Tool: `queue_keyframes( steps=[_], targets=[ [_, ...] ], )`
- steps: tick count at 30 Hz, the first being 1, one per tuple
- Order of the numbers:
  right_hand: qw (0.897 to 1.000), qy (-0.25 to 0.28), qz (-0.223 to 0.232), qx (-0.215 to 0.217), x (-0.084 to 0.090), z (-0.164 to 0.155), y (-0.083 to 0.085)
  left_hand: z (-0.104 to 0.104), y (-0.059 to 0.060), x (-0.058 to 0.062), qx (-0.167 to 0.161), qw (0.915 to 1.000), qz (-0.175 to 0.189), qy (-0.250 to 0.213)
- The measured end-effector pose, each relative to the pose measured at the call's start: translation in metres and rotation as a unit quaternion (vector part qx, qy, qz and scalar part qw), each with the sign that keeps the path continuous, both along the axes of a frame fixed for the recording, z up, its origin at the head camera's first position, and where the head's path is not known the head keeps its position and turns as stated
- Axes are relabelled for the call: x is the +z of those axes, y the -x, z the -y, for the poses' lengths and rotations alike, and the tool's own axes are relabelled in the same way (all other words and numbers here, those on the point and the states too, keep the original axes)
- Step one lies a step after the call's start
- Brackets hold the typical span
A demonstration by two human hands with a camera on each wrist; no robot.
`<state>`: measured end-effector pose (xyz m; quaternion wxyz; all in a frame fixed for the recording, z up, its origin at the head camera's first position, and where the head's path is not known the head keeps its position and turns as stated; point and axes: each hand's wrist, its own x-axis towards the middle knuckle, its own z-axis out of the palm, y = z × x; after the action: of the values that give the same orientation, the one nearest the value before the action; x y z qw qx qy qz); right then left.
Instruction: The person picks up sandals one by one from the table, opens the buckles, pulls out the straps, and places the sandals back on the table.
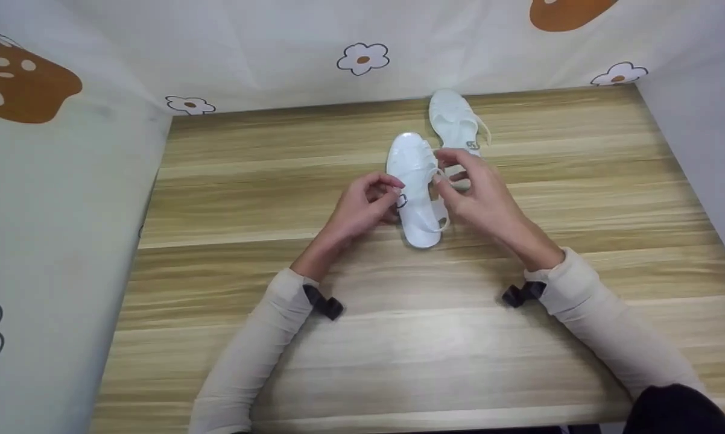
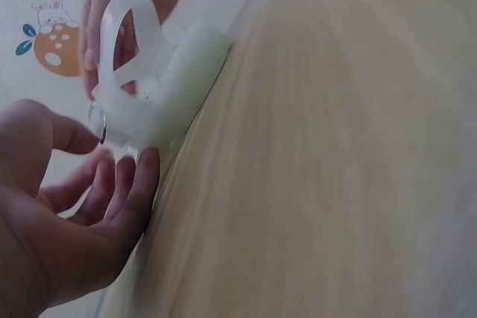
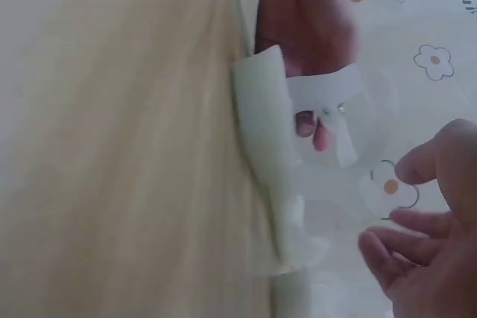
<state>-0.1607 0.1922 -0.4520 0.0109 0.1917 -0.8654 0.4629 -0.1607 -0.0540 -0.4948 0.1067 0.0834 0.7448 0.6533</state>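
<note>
A white sandal (image 1: 412, 163) lies sole down on the wooden table, toe pointing away. My left hand (image 1: 368, 202) is at its left side, thumb and fingertips right at the metal buckle (image 2: 101, 121) on the strap. In the left wrist view, the thumb touches the buckle, with curled fingers below it against the sandal's side. My right hand (image 1: 480, 190) hovers at the sandal's right side, beside its thin strap. Its thumb and fingers stand apart in the right wrist view, with nothing visible between them. The ankle strap (image 2: 138, 9) rises in a loop at the heel.
A second white sandal (image 1: 453, 117) lies behind and to the right, partly hidden by my right hand. Patterned white cloth (image 1: 278, 54) borders the back of the wooden table (image 1: 248, 181), and pale walls stand at both sides.
</note>
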Motion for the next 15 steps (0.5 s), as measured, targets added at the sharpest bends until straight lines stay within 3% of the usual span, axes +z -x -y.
queue_keyframes(
  steps=[4, 6, 11, 15],
  targets=[
    [0.995, -0.048, -0.083, 0.035, 0.006, 0.012, 0.003, 0.002, 0.001, -0.002, -0.022, 0.9993, 0.024, -0.017],
    [0.991, -0.074, -0.1, 0.057, 0.005, 0.018, 0.005, 0.003, 0.001, -0.002, -0.027, 0.9992, 0.026, -0.014],
    [0.983, -0.14, -0.089, 0.078, -0.002, 0.025, 0.005, 0.005, 0.003, -0.003, -0.051, 0.9972, 0.043, -0.033],
    [0.984, -0.145, -0.056, 0.085, -0.005, 0.022, 0.006, 0.013, 0.004, -0.003, -0.091, 0.9915, 0.063, -0.068]
  ],
)
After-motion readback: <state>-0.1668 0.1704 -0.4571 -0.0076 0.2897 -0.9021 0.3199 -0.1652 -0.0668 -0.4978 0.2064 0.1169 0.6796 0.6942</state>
